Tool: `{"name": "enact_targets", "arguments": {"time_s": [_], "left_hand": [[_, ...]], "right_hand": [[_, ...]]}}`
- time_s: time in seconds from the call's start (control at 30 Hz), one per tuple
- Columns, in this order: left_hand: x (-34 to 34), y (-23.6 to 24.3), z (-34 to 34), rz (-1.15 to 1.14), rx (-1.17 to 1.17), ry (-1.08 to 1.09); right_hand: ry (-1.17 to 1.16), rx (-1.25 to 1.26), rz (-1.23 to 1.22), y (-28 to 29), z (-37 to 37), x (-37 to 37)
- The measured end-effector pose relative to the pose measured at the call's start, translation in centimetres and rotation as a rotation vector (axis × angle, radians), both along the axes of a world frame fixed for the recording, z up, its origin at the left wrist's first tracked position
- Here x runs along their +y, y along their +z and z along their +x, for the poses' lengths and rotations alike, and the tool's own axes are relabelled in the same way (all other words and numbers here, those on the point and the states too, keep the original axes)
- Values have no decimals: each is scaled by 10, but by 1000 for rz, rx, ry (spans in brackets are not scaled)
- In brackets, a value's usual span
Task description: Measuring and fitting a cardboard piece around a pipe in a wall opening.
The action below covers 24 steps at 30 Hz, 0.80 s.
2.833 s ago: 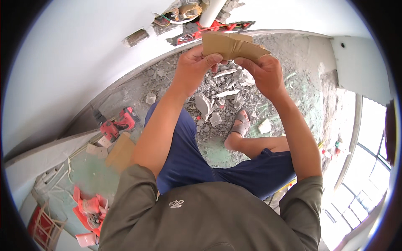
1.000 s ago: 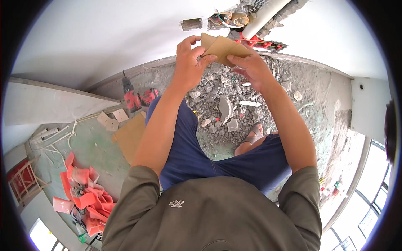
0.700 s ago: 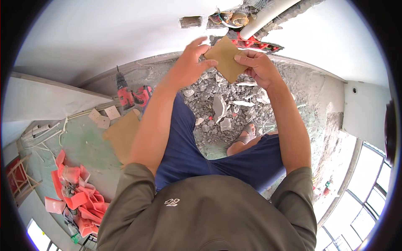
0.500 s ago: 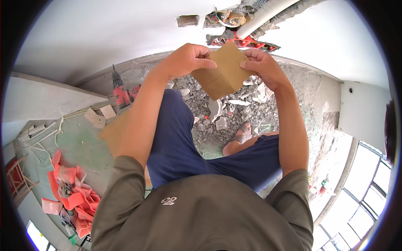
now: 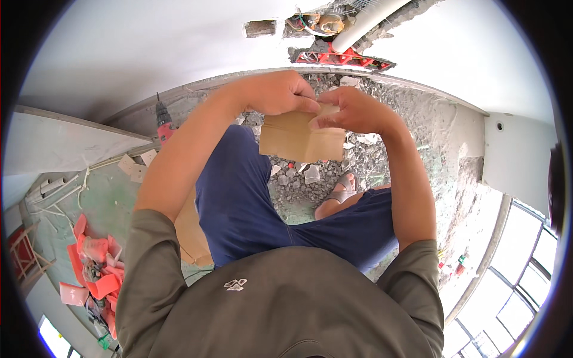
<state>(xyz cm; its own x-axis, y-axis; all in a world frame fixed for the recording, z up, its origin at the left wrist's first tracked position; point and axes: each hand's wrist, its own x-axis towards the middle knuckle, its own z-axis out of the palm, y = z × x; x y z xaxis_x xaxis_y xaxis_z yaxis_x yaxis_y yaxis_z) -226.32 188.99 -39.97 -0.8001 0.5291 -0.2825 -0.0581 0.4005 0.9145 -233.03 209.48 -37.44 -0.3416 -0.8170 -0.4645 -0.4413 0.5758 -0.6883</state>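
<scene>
Between my hands hangs a creased piece of brown cardboard (image 5: 292, 138), over the rubble. My left hand (image 5: 280, 94) pinches its upper edge between thumb and fingers. Close beside it, my right hand (image 5: 352, 110) is closed on the same edge, with the thumb across the front. The fingertips of both hands nearly meet at the top of the cardboard. Parts of that upper edge are hidden behind the fingers.
Broken rubble (image 5: 292, 179) covers the floor ahead. A red and black cordless drill (image 5: 163, 122) stands at the left wall. Red plastic pieces (image 5: 98, 262) lie lower left. A white pipe (image 5: 364, 27) and red junction boxes (image 5: 343, 58) sit in the broken wall.
My hands have come together along the cardboard's top edge. The cardboard has turned from a diamond-like tilt to nearly level and moved slightly down.
</scene>
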Motion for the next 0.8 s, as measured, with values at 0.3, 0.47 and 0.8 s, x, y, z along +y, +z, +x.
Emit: {"name": "enact_targets", "arguments": {"time_s": [0.3,0.47,0.8], "left_hand": [[1,5,9,108,-127,60],[-1,-10,15,358,-203,30],[-24,-29,24,511,-294,47]], "right_hand": [[-19,-103,-7,10,11,0],[71,72,-90,12,19,-1],[144,480,-510,6,41,-22]]}}
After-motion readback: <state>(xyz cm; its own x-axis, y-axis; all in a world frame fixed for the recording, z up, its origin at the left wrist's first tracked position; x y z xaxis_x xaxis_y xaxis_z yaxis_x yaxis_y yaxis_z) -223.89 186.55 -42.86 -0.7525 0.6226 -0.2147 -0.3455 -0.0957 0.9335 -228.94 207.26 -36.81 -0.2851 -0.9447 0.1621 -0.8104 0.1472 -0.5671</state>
